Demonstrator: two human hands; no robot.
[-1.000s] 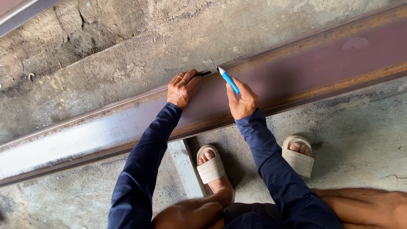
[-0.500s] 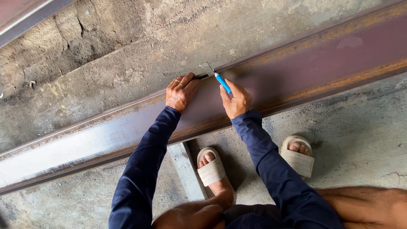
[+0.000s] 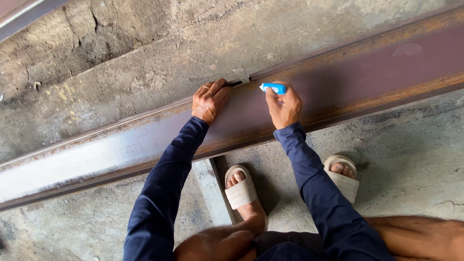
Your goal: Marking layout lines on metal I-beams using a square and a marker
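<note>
The right hand (image 3: 284,107) has swung its blue marker (image 3: 274,88) flat onto the steel beam (image 3: 377,72), gripping it, pointing toward the metal square (image 3: 240,76) pinned by the left hand (image 3: 209,100).

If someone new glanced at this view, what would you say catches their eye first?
Probably the long rusty steel beam running diagonally across the concrete floor. At its middle, the right hand holds a bright blue marker against the steel, while the left hand presses a small metal square at the beam's far edge.
</note>
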